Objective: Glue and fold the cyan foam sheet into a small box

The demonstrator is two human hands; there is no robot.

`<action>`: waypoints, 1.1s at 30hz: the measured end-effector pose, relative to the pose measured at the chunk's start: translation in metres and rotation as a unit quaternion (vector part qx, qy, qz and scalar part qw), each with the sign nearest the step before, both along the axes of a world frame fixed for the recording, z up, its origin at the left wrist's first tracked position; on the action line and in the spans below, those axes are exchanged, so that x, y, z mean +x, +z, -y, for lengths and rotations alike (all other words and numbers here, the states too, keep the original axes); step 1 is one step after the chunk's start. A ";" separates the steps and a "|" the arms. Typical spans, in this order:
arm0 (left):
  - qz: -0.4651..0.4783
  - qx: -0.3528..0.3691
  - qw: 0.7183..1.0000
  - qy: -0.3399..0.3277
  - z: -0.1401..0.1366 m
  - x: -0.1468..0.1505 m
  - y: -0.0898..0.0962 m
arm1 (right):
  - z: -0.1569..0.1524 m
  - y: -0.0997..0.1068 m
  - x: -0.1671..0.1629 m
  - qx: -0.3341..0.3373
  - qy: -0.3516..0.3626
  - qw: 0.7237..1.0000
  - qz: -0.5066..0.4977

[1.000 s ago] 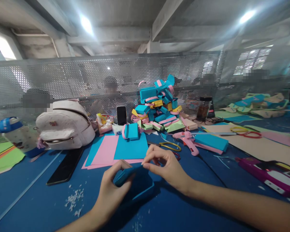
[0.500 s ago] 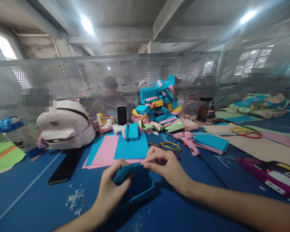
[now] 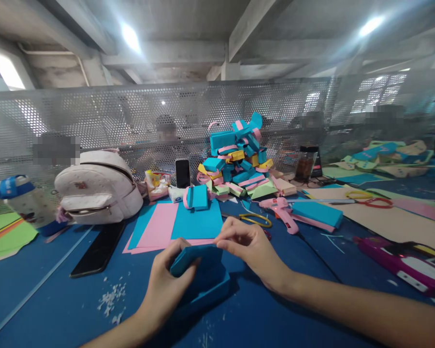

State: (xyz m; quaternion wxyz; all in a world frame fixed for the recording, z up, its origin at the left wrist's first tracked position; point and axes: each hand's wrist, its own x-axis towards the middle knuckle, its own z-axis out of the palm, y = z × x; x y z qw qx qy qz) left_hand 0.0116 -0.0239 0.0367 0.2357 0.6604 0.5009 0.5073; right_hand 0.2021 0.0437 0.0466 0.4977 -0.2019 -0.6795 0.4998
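Box (image 3: 209, 276) of blue paper stood in the lower middle of the head view, on the dark blue table (image 3: 275, 319). Your left hand (image 3: 171, 276) was clasped on its raised panel, the thumb on one side and the fingers on the other. Your right hand (image 3: 253, 251) pinched the upper right corner of this panel between thumb and fingertips.

I judged that the panel could crease if your left thumb pressed too strongly, and that the corner could go crooked if your two hands pulled unequally. At the right of the frame, your forearm crossed the black cord (image 3: 319, 255) of the pink glue gun (image 3: 281, 211); a quick movement there could drag the gun.

The box looked smooth and plain, with thin walls and an open top. Its inside was in shadow, and your left hand hid its left end.
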 end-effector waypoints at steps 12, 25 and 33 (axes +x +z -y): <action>0.009 0.004 1.000 -0.021 0.004 0.004 0.002 | 0.005 0.005 0.000 0.025 -0.007 0.999 0.036; -0.002 -0.003 1.000 -0.021 0.004 0.005 0.003 | 0.008 0.003 -0.003 0.002 0.034 0.999 0.027; 0.007 -0.077 0.996 0.048 0.005 0.005 0.002 | 0.002 0.009 -0.002 -0.055 0.006 0.998 -0.025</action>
